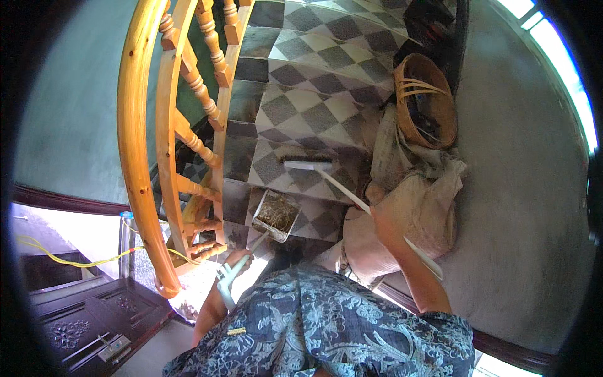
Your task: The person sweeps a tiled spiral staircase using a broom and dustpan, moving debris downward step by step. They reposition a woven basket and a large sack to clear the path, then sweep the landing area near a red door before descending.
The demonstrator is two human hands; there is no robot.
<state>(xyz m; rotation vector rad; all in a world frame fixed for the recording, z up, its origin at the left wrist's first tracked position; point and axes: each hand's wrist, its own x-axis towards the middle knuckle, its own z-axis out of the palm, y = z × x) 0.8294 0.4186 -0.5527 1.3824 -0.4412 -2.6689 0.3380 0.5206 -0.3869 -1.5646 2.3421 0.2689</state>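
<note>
My left hand [239, 263] is closed around the pale handle of a long-handled dustpan [277, 216]. The pan, with brown debris in it, lies at the lower steps of a checkered staircase [306, 110]. My right hand [387, 226] grips the white stick of a broom [308, 165]. The broom's head, with dark bristles, rests on a step beyond the dustpan, a little to its right, and the two do not touch. The stick slants from the head back to my right hand and past it.
A wooden banister [136, 141] with turned balusters borders the stairs at left. Along the right wall [509, 198] stand full sacks [405, 207] and a woven basket [402, 101] with things in it. A yellow cable [85, 264] and a dark carved door [103, 320] are at lower left.
</note>
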